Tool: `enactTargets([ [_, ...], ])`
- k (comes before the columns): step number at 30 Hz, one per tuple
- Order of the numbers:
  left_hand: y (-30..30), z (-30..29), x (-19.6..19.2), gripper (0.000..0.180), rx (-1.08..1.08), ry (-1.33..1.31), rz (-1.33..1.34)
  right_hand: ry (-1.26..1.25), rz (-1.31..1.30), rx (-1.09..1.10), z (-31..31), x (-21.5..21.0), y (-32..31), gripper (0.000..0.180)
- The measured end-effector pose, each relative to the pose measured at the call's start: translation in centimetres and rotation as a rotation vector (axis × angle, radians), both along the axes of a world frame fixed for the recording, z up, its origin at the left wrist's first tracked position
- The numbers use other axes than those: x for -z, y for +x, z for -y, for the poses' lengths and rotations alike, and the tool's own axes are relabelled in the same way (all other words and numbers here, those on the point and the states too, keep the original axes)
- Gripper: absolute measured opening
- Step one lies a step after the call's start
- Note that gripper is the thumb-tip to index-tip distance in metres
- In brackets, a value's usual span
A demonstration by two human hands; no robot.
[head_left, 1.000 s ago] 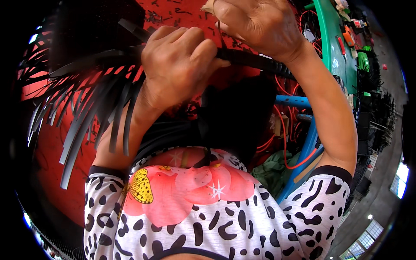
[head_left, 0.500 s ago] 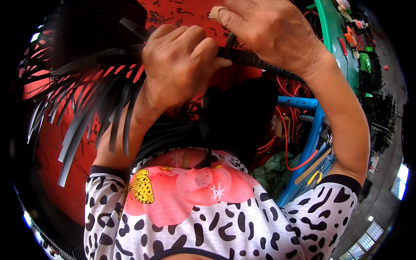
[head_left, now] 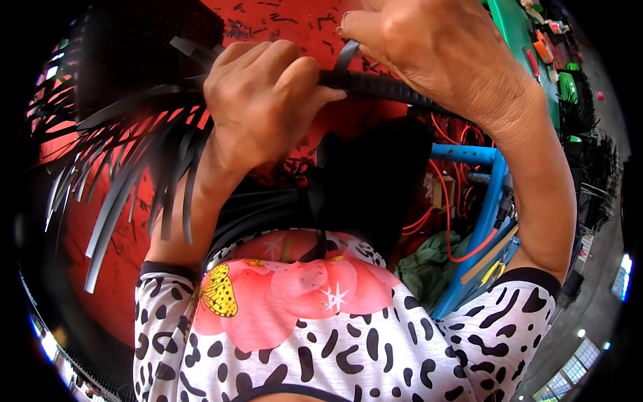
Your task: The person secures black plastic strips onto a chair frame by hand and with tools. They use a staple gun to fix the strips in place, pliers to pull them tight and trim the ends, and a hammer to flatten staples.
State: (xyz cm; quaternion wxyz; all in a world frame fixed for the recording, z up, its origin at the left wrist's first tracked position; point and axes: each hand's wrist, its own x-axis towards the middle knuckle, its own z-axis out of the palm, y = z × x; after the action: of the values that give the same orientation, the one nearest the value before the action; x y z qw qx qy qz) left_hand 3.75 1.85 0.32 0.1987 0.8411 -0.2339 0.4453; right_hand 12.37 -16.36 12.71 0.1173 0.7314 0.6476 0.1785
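A black bar wrapped in flat strip runs crosswise in front of me. My left hand is closed around it, thumb pointing right along the bar. From the bar a narrow black plastic strip curves up to my right hand. That hand is closed, with the strip's end at its fingertips, partly hidden by the hand. A tape-like wrap shows on one fingertip. Loose black strips fan out and hang left of my left wrist, beside a dark panel.
Scraps of black strip litter the red surface beyond my hands. At right stand a blue metal frame, a looping red hose and a green table edge with small tools. Green cloth lies below the frame.
My right hand has shifted to the right, and more of the strip between it and the bar shows. My left hand has moved slightly left, still around the bar.
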Motion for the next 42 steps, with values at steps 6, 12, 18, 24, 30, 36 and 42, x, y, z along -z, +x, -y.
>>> enactTargets([
  [6,0.1,0.1,-0.3,0.034,0.004,0.025,-0.007,0.296,-0.894,-0.002,-0.9,1.6,1.5,0.007],
  [12,0.2,0.4,-0.9,0.034,0.001,0.046,-0.019,0.471,-1.676,0.241,-0.1,3.3,1.4,0.015],
  [18,0.3,-0.4,-1.2,0.034,0.018,0.046,-0.026,0.606,-1.762,0.222,-0.7,5.2,1.3,0.017],
  [24,0.4,-0.7,-1.3,0.035,0.037,0.057,-0.039,0.661,-1.751,0.211,-0.7,5.7,1.2,0.017],
  [30,0.5,-0.6,-1.6,0.034,0.035,0.061,-0.039,0.682,-1.738,0.175,-0.6,5.8,1.3,0.017],
  [36,0.3,-0.5,-1.6,0.033,0.020,0.064,-0.068,0.665,-1.620,0.110,-0.3,5.9,1.1,0.016],
  [42,0.4,-0.4,-1.5,0.032,0.023,0.061,-0.069,0.632,-1.516,0.114,0.0,5.8,1.3,0.014],
])
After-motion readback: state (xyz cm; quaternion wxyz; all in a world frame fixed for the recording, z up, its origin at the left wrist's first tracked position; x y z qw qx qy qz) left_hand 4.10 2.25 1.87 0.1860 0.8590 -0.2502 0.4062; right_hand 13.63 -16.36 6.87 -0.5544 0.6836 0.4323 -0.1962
